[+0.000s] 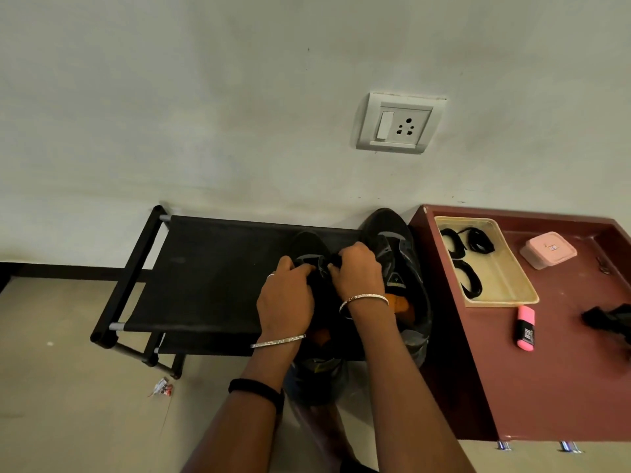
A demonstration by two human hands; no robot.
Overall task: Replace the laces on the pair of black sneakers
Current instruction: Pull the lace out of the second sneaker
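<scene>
Head view: left hand and right hand sit side by side on the upper of the near sneaker. Fingers of both are curled into the dark fabric around the tongue and eyelets, grasping it. It's black on black, so can't tell if a lace is pinched or if any lace is threaded. That sneaker lies on the shoe rack, toe toward the wall, heel end toward the person. Other sneaker is just beside it on the right, against the side of the desk, with orange showing inside.

Judgement: the step in hand is the lace area of the first shoe, either stripping the old lace or starting the new one. Task looks early, second shoe untouched. Next move likely needs a fingertip pinch on a lace end and a clean line to an eyelet, with one hand steadying the upper.

Desk is maroon:
- beige tray with coiled black laces
- pink highlighter just in front of the tray
- pink box farther back
- black item at the frame edge, unclear

Floor is beige, with a scrap of wrapper near a rack leg. Plain wall behind, socket plate above the shoes.
</scene>
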